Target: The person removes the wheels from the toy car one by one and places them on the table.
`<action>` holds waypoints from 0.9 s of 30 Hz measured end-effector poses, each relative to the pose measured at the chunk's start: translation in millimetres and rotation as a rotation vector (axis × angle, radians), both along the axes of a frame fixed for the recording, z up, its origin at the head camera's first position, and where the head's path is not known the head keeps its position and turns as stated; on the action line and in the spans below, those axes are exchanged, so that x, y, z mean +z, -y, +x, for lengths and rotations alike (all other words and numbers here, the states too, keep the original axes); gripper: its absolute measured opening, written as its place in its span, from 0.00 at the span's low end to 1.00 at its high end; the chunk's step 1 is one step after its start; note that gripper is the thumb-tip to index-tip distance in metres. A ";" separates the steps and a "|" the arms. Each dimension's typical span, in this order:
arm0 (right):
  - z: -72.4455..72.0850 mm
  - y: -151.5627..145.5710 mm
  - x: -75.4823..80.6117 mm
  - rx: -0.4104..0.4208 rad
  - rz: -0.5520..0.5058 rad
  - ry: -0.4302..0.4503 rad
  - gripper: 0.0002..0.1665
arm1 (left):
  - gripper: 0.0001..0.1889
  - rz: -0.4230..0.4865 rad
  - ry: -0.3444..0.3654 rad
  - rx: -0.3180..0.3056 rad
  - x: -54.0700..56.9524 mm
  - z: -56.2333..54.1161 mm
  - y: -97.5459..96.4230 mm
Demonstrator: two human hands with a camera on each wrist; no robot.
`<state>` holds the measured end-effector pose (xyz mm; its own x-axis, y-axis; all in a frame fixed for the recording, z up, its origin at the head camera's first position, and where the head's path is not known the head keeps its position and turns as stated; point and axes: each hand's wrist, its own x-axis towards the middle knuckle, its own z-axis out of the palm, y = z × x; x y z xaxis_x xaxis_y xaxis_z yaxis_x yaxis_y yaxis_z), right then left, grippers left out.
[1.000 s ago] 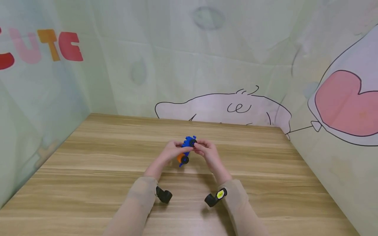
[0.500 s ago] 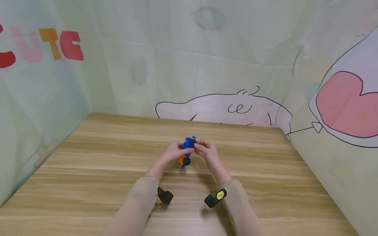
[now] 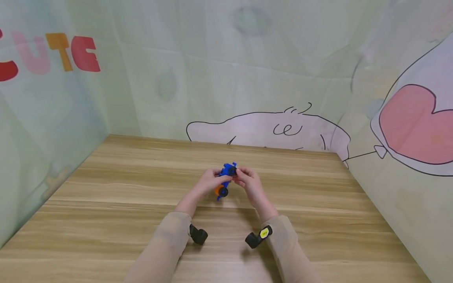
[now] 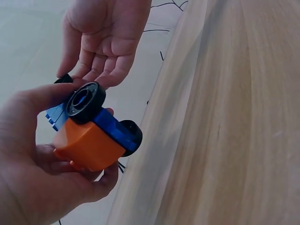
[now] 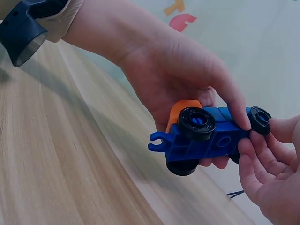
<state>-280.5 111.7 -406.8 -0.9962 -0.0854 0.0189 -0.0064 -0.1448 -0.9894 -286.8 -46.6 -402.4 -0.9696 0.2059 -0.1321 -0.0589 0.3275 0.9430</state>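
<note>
A blue toy train car with an orange body part and black wheels is held up over the table, its underside facing the right wrist camera. My left hand grips it round the middle, thumb along one side and fingers beneath. At the far end, my right hand pinches a black wheel between thumb and fingers. A forked blue coupling sticks out from the orange end, beside another black wheel.
The wood-grain table lies beneath both hands. Behind and beside it hangs a pale printed backdrop with cartoon drawings. Black wrist cameras, such as the left one, jut from both sleeves.
The toy's orange end has swung slightly to the right over the last second. My right thumb and fingers have shifted a little at the wheel; my left hand keeps its grip.
</note>
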 end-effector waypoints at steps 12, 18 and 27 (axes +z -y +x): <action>-0.6 -1.6 -2.2 -0.002 0.017 -0.009 0.12 | 0.21 -0.055 -0.125 0.047 -1.0 2.6 -2.9; -0.5 -4.9 -3.4 -0.014 0.044 0.009 0.12 | 0.16 -0.093 -0.187 0.075 -6.2 1.6 -6.4; -2.3 -7.4 -7.3 0.023 0.109 0.019 0.16 | 0.17 -0.098 -0.140 0.080 -7.7 4.3 -8.0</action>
<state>-282.9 119.0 -414.1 -0.9940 -0.1088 -0.0106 0.0147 -0.0365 -0.9992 -282.5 -38.6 -410.1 -0.9928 0.1197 -0.0106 0.0407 0.4177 0.9077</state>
